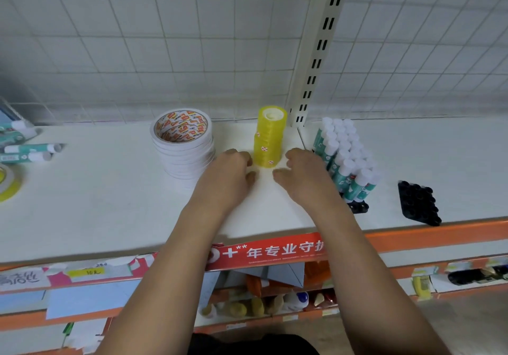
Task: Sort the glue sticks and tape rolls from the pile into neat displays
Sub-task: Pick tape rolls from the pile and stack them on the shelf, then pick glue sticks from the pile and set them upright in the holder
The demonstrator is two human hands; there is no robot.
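**Yellow Tape Column: Hand Position and Approach**

Both of my hands lay on the white shelf board (110, 203), one on each side of the tall column of small yellow translucent tape rolls (270, 137). The column stood upright with its long axis vertical, directly ahead of the gap between my hands.

1. Left hand (233, 170): fingers loosely curled and holding nothing, with the fingertips just beside the column's base. I could not tell whether they touched it.
2. Right hand (305, 173): also loosely curled and empty, and marginally farther from the base.

The left hand was therefore the nearer, though only slightly. I judged that either hand could close on the column by moving forward and inward.

Neighbouring stock:
- The stack of wide white double-sided tape rolls with red-printed cores (182, 146) stood just left of my left hand.
- The block of upright white-capped green glue sticks (345, 157), seated in a black tray (360, 207), stood just beside my right hand.
- A second black plastic tray (417, 203), unfilled, lay farther right.
- Loose glue sticks (27, 148) and a flat yellow-edged tape roll (8, 184) lay well apart at the far left.

Assessment: the unsorted items lay to the left, so I judged the left hand better placed to fetch them. Caution — the column was tall and narrow, and I judged that a sideways knock would tip it.
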